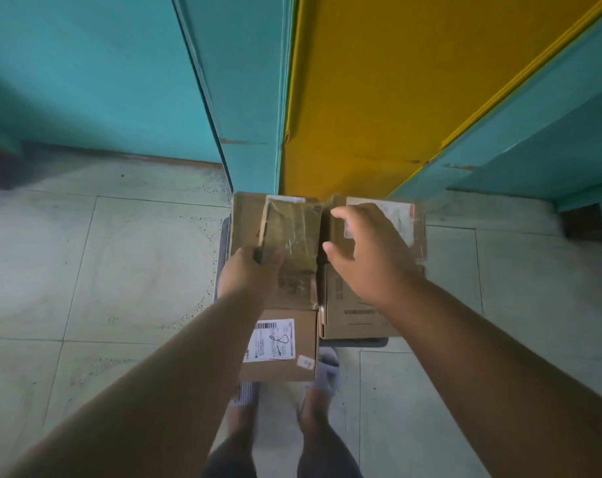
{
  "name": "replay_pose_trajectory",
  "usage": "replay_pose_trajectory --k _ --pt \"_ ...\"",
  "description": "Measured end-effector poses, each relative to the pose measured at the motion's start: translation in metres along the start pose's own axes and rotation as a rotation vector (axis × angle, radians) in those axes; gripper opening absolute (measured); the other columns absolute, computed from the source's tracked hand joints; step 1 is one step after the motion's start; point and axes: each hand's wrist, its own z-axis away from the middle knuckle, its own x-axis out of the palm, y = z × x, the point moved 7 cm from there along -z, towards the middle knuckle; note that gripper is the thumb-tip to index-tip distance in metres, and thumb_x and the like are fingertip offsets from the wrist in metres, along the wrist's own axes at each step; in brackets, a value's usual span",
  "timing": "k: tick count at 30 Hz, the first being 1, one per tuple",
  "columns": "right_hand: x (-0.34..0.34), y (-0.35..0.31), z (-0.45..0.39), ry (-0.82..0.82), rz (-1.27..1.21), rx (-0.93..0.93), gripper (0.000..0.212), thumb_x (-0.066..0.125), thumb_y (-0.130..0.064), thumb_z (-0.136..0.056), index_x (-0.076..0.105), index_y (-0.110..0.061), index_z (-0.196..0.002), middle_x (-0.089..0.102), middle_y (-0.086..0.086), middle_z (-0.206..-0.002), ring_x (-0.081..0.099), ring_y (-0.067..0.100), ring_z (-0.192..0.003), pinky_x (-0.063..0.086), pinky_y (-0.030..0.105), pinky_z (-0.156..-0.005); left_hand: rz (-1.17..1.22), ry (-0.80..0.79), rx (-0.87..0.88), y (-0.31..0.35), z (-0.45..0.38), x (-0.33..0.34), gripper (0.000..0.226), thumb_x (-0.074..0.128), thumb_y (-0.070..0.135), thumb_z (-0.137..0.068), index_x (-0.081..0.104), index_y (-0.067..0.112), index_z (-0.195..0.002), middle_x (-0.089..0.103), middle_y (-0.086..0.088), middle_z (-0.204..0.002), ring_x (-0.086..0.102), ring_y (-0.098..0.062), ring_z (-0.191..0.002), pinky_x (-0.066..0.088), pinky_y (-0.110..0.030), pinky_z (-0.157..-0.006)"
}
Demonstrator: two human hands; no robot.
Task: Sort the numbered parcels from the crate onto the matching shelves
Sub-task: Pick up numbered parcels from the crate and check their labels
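Note:
Several cardboard parcels lie packed together on the floor in front of me. My left hand grips the near end of a flat brown parcel wrapped in clear tape, tilted up above the others. My right hand hovers open, fingers spread, over the far right parcel with a white and red label. Nearest my feet sits a parcel with a white shipping label and a handwritten mark. Another box with printed text lies under my right wrist. The crate is hidden beneath the parcels.
Teal panels and a yellow panel rise straight ahead, behind the parcels. Pale floor tiles spread to the left and right. My feet in grey slippers stand just behind the nearest parcel.

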Motion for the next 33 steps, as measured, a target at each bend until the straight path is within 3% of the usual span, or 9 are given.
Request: replay_pose_trajectory --k 5,8,11,14,16,20,25,27,33 --pt "0.001 -0.002 -0.001 -0.03 -0.048 0.025 0.058 0.06 -0.01 -0.096 0.04 -0.02 -0.15 0.05 0.01 -0.142 0.05 0.025 -0.128 0.044 0.037 -0.099 0.176 -0.063 -0.06 -0.029 0.014 -0.028 0.025 0.056 0.041 -0.095 0.068 0.023 -0.083 0.068 -0.002 -0.074 0.062 -0.022 -0.067 0.047 -0.03 -0.058" --pt "0.003 -0.018 0.001 -0.261 0.001 -0.099 0.094 0.071 -0.007 -0.088 0.016 -0.033 -0.159 0.018 0.002 -0.166 0.028 0.024 -0.148 0.037 0.036 -0.108 0.424 -0.196 -0.127 -0.032 0.032 -0.043 0.02 0.063 0.028 -0.095 0.072 0.012 -0.088 0.07 -0.008 -0.074 0.061 -0.024 -0.067 0.049 -0.035 -0.07" --pt "-0.006 -0.036 0.007 -0.408 0.014 -0.216 0.106 0.084 -0.018 -0.078 0.018 -0.036 -0.158 0.003 -0.008 -0.168 0.017 0.019 -0.152 0.035 0.037 -0.111 0.56 -0.244 -0.202 -0.022 0.041 -0.061 0.021 0.066 0.018 -0.093 0.069 -0.003 -0.096 0.065 -0.017 -0.074 0.058 -0.027 -0.068 0.049 -0.036 -0.068" --pt "-0.023 -0.052 0.018 -0.458 -0.058 -0.222 0.108 0.092 -0.03 -0.068 0.028 -0.033 -0.155 0.014 -0.008 -0.166 0.024 0.011 -0.147 0.028 0.032 -0.115 0.607 -0.248 -0.303 -0.014 0.051 -0.077 0.033 0.063 0.022 -0.092 0.066 -0.006 -0.108 0.067 -0.022 -0.085 0.063 -0.034 -0.073 0.051 -0.041 -0.069" --pt "-0.04 -0.058 0.022 -0.419 -0.129 -0.175 0.096 0.091 -0.034 -0.067 0.039 -0.03 -0.148 0.039 -0.004 -0.152 0.041 0.012 -0.134 0.038 0.037 -0.112 0.634 -0.312 -0.32 -0.005 0.065 -0.081 0.035 0.056 0.028 -0.097 0.065 -0.002 -0.112 0.07 -0.019 -0.088 0.066 -0.031 -0.069 0.053 -0.037 -0.06" --pt "-0.072 -0.049 0.037 -0.354 -0.321 0.067 0.055 0.085 -0.043 -0.075 0.059 -0.033 -0.122 0.062 -0.013 -0.114 0.059 0.002 -0.099 0.051 0.024 -0.079 0.724 -0.421 -0.343 0.02 0.098 -0.08 0.055 0.046 0.056 -0.097 0.062 0.007 -0.116 0.069 -0.014 -0.083 0.064 -0.024 -0.058 0.051 -0.03 -0.047" --pt "-0.08 -0.04 0.07 -0.303 -0.525 0.269 0.029 0.071 -0.053 -0.085 0.062 -0.036 -0.107 0.07 -0.005 -0.103 0.068 0.015 -0.093 0.056 0.034 -0.073 0.85 -0.487 -0.184 0.031 0.121 -0.079 0.066 0.033 0.066 -0.094 0.062 0.016 -0.126 0.072 -0.017 -0.11 0.068 -0.031 -0.099 0.052 -0.045 -0.087" --pt "-0.079 -0.044 0.082 -0.274 -0.566 0.317 0.028 0.063 -0.058 -0.089 0.064 -0.034 -0.104 0.072 -0.003 -0.099 0.069 0.016 -0.086 0.052 0.028 -0.064 0.938 -0.489 -0.125 0.033 0.128 -0.084 0.066 0.033 0.066 -0.092 0.061 0.018 -0.126 0.071 -0.017 -0.116 0.065 -0.034 -0.111 0.048 -0.05 -0.099" --pt "-0.082 -0.051 0.103 -0.137 -0.643 0.422 0.042 0.054 -0.061 -0.093 0.072 -0.023 -0.099 0.074 0.007 -0.088 0.061 0.015 -0.068 0.046 0.027 -0.059 0.904 -0.49 0.082 0.046 0.148 -0.101 0.055 0.07 0.048 -0.081 0.058 0.013 -0.122 0.068 -0.016 -0.117 0.069 -0.03 -0.105 0.052 -0.05 -0.097"
